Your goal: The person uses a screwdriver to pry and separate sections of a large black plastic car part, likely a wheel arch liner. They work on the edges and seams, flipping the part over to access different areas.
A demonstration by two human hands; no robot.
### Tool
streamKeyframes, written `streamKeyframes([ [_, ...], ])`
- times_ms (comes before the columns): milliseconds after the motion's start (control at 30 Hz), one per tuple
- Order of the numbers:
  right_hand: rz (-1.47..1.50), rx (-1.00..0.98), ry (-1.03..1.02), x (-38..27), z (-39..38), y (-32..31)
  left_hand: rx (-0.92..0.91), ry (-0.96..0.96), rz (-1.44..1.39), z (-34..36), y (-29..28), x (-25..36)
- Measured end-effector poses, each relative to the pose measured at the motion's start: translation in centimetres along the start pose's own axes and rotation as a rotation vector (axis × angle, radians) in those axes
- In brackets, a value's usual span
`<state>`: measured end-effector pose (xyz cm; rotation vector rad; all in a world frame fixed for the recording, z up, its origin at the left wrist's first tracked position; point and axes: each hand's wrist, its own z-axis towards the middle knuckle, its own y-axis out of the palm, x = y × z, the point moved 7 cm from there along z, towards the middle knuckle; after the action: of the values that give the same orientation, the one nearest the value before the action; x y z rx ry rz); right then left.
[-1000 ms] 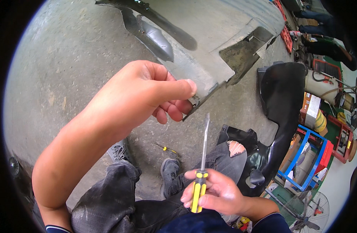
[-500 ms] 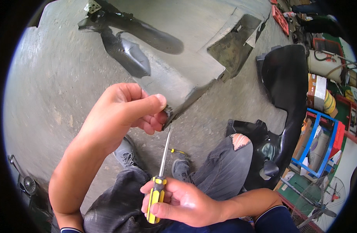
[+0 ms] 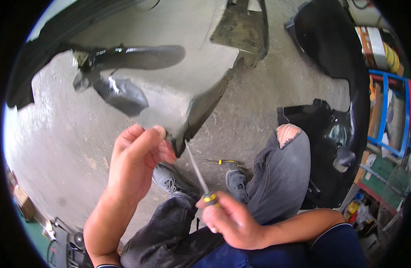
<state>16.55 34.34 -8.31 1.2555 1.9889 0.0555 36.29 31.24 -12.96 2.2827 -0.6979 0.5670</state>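
A concrete floor (image 3: 71,147) is spreading under the scene, and a glossy black moulded part (image 3: 323,40) is lying to the right. The left hand (image 3: 136,156) is pinching the near corner of a grey panel (image 3: 167,94) in front of the person. The right hand (image 3: 234,223) is gripping a yellow-and-black screwdriver (image 3: 199,174), its tip pointing at that corner, contact unclear. Another screwdriver (image 3: 227,162) is lying near the right shoe (image 3: 236,182).
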Motion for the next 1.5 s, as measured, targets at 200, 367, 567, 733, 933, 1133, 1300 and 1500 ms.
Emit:
streamKeyframes([
  [200,0.271,0.144,0.082,-4.4,-0.9,-3.4,-0.018,-0.391,0.053,-1.9,1.7,-2.5],
  [367,0.410,0.191,0.118,-1.7,-1.0,-1.8,0.010,-0.632,-0.011,1.0,0.5,-2.9],
  [567,0.327,0.333,-0.042,3.1,0.1,0.2,-0.086,-0.657,-0.275,4.2,0.8,-6.5],
  [733,0.345,0.503,-0.196,5.9,-0.3,1.5,-0.088,-0.589,-0.131,3.5,-0.3,-8.2],
  [933,0.364,0.579,-0.216,7.5,-2.4,2.8,0.103,-0.588,0.011,1.2,-1.9,-9.5],
  [1133,0.330,0.496,-0.185,5.1,-6.5,2.1,0.085,-0.521,-0.028,2.4,-1.2,-9.0],
  [1300,-0.160,0.769,-0.585,4.1,-2.3,-5.8,0.075,-0.390,0.044,3.4,0.1,-7.7],
  [1500,-0.101,0.753,-0.790,5.1,2.3,-7.8,0.040,-0.372,0.179,2.6,-0.4,-8.9],
])
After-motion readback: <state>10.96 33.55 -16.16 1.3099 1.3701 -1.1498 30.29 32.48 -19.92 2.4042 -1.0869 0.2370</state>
